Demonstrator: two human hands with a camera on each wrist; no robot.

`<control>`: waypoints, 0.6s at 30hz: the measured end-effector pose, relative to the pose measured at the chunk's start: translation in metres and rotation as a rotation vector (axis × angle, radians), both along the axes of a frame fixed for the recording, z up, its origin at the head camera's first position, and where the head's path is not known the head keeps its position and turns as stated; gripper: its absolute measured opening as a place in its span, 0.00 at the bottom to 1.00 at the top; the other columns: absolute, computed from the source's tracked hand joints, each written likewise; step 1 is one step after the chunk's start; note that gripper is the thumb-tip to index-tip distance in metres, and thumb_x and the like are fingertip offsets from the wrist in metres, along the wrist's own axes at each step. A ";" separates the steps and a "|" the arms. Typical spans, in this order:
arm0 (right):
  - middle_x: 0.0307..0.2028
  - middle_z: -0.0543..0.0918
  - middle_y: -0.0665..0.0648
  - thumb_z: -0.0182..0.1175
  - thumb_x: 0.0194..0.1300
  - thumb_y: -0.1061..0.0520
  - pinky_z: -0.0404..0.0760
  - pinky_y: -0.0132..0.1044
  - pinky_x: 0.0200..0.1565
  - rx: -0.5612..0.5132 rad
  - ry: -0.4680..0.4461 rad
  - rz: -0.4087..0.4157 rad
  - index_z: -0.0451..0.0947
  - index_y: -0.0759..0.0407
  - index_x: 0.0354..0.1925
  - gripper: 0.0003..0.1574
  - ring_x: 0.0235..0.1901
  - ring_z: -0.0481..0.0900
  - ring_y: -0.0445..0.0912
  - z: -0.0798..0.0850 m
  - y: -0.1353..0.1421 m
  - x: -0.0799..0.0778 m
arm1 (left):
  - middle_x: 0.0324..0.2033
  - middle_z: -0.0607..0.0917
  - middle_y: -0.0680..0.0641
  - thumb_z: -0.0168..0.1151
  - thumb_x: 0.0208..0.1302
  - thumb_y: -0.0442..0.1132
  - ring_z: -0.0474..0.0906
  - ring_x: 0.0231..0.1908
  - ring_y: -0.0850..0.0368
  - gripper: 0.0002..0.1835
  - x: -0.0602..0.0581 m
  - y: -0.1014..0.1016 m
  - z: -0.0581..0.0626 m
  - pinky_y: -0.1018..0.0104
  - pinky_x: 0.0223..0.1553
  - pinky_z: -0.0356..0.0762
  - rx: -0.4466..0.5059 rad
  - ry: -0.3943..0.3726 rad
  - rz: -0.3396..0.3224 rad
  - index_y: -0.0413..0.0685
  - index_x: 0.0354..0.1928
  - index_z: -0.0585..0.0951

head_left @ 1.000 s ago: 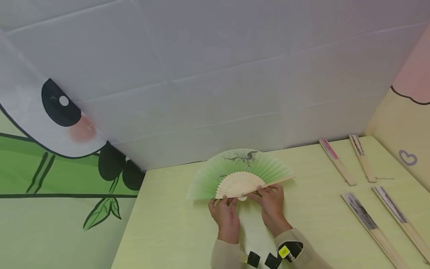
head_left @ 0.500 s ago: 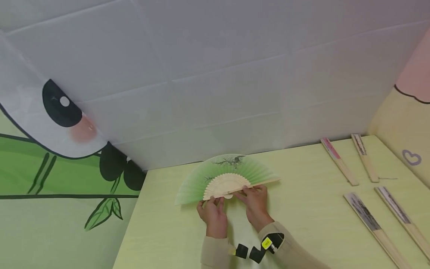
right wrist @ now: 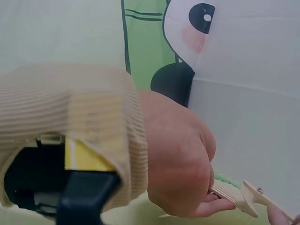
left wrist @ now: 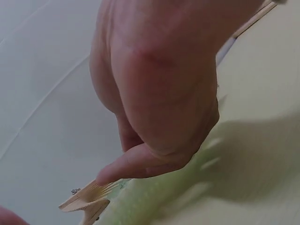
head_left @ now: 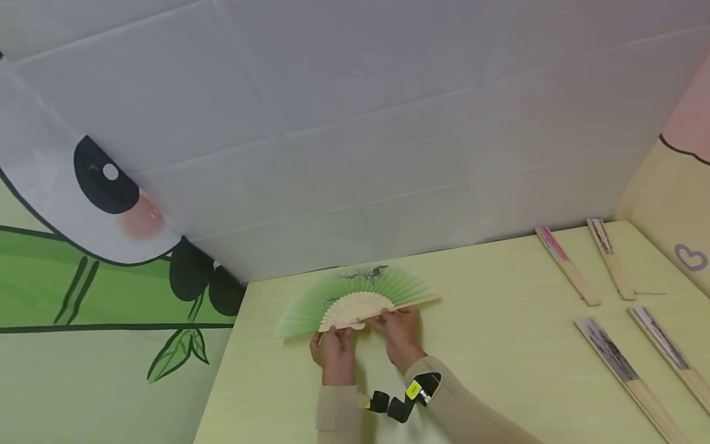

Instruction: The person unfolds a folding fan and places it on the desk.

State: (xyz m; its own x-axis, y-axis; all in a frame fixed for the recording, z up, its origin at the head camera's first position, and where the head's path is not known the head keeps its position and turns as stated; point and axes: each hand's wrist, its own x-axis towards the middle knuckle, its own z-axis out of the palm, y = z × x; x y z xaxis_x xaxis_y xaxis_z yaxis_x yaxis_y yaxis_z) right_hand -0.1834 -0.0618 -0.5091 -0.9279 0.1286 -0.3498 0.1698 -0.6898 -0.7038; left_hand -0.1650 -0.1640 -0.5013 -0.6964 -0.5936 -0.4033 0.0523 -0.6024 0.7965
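One fan spread, four folded

Left hand (head_left: 334,356) and right hand (head_left: 403,336) pinch the green fan (head_left: 359,299) by its end sticks; it spreads beyond the fingers (head_left: 347,339) near the desk's (head_left: 510,345) back edge, seemingly raised. Folded fans (head_left: 607,348) lie rightward.

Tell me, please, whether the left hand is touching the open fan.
Touching. The left wrist view shows the left hand with its fingers against the wooden ribs of the open fan, no gap between.

The green fan (head_left: 357,301) bears dark, seemingly branch-like markings (head_left: 363,274).
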 end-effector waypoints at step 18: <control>0.56 0.69 0.81 0.52 0.71 0.78 0.86 0.49 0.58 0.118 -0.077 0.106 0.46 0.78 0.70 0.37 0.52 0.83 0.65 -0.009 -0.001 -0.013 | 0.77 0.59 0.25 0.32 0.82 0.38 0.60 0.77 0.36 0.31 -0.007 -0.014 0.003 0.46 0.79 0.58 -0.021 -0.039 -0.185 0.26 0.80 0.54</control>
State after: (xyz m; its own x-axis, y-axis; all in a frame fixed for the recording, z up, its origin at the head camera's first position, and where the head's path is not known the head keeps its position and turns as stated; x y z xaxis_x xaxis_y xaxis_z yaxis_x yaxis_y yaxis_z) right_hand -0.1968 -0.0631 -0.5178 -0.9095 0.0760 -0.4087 0.2937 -0.5781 -0.7612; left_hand -0.1715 -0.1784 -0.4987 -0.7783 -0.4659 -0.4209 -0.0887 -0.5820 0.8083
